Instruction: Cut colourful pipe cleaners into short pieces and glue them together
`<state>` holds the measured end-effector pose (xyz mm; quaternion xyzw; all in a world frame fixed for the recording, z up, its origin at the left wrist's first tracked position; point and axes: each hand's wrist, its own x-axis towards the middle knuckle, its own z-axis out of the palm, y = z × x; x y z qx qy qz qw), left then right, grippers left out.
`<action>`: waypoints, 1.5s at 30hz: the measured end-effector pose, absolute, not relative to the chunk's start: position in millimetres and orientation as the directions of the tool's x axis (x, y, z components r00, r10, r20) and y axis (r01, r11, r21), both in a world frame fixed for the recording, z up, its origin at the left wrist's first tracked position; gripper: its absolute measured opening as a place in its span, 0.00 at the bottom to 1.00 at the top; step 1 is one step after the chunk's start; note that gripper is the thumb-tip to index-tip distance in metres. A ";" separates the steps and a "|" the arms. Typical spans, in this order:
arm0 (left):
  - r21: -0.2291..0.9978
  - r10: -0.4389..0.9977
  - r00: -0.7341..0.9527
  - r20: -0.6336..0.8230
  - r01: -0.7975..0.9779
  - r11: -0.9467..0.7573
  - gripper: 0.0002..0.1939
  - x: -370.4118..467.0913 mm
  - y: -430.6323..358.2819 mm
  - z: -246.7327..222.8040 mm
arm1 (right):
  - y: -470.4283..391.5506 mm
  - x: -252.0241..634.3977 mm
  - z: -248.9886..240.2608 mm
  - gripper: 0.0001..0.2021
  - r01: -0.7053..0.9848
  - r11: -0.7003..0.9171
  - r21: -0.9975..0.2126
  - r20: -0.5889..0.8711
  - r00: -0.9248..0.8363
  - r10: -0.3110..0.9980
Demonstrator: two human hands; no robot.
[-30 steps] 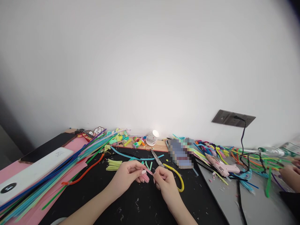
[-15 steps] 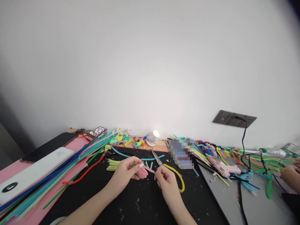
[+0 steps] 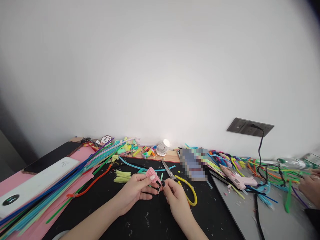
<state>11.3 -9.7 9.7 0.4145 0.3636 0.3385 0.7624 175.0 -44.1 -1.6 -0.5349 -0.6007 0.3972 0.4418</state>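
Note:
A small bundle of folded pink pipe cleaner (image 3: 151, 173) is pinched between the thumb and fingers of my left hand (image 3: 135, 191). My right hand (image 3: 176, 196), to the right of it, has thumb and forefinger pressed together at the bundle's lower right end, where a pink strand seems to run into them. Just beyond my right hand lie scissors (image 3: 169, 171), blades pointing toward the wall, with a yellow loop (image 3: 193, 191) at their handle end. A pile of short light-green pipe cleaner pieces (image 3: 122, 176) rests left of my left hand on the black mat (image 3: 140, 223).
Long pipe cleaners (image 3: 82, 173) spread over the left side. A paper cup (image 3: 163, 147) stands by the wall. At right are a blurred phone (image 3: 193, 165), a pink glue gun (image 3: 238, 178) with its cord, and another person's hand (image 3: 311, 186).
My left hand has turned and raised the pink bundle upright, its other fingers now spread. My right hand has shifted slightly left, closer to the bundle. The other person's hand moved a little.

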 end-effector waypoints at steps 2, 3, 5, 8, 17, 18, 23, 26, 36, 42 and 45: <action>0.874 0.834 0.483 -0.267 -0.243 0.420 0.16 12.6 -10.2 10.7 | -44.8 173.7 1.4 0.14 0.346 0.124 -0.930 0.102 -0.080 0.992; 0.874 0.843 0.471 -0.261 -0.257 0.414 0.16 13.3 -10.4 10.7 | -45.3 173.0 3.4 0.14 0.370 0.130 -0.920 0.101 -0.098 0.990; 0.874 0.853 0.463 -0.242 -0.277 0.398 0.15 14.5 -10.5 9.2 | -46.7 171.6 7.4 0.13 0.409 0.148 -0.901 0.105 -0.126 0.986; 0.874 0.853 0.478 -0.209 -0.300 0.382 0.13 15.9 -9.9 4.5 | -48.6 169.7 10.9 0.12 0.446 0.181 -0.877 0.121 -0.162 0.979; 0.919 0.889 0.424 -0.174 -0.253 0.301 0.15 16.0 -7.3 -2.4 | -48.7 168.0 8.0 0.10 0.469 0.205 -0.859 0.120 -0.205 0.971; 0.932 0.897 0.410 -0.166 -0.233 0.279 0.16 15.6 -6.4 -2.7 | -48.3 168.1 8.3 0.09 0.455 0.196 -0.869 0.113 -0.202 0.973; 0.985 0.920 0.380 -0.095 -0.098 0.142 0.17 13.3 -1.9 -3.6 | -45.5 172.2 6.3 0.12 0.359 0.130 -0.924 0.092 -0.122 0.988; 0.994 0.888 0.452 -0.083 -0.026 0.106 0.17 12.1 -2.8 -1.9 | -43.2 176.5 0.4 0.14 0.242 0.096 -0.965 0.079 -0.080 0.994; 0.972 0.580 0.797 -0.170 0.040 0.229 0.12 3.1 -8.9 7.7 | -45.1 176.6 -5.0 0.18 0.058 0.073 -0.996 0.060 -0.199 0.978; 0.954 0.469 0.853 -0.228 0.100 0.281 0.11 -2.2 -9.3 3.8 | -51.0 175.4 2.9 0.18 0.049 0.004 -0.999 -0.013 -0.349 0.937; 0.946 0.530 0.813 -0.241 0.075 0.315 0.13 0.7 -8.9 1.5 | -49.9 176.8 7.2 0.18 0.063 0.024 -0.998 0.003 -0.308 0.951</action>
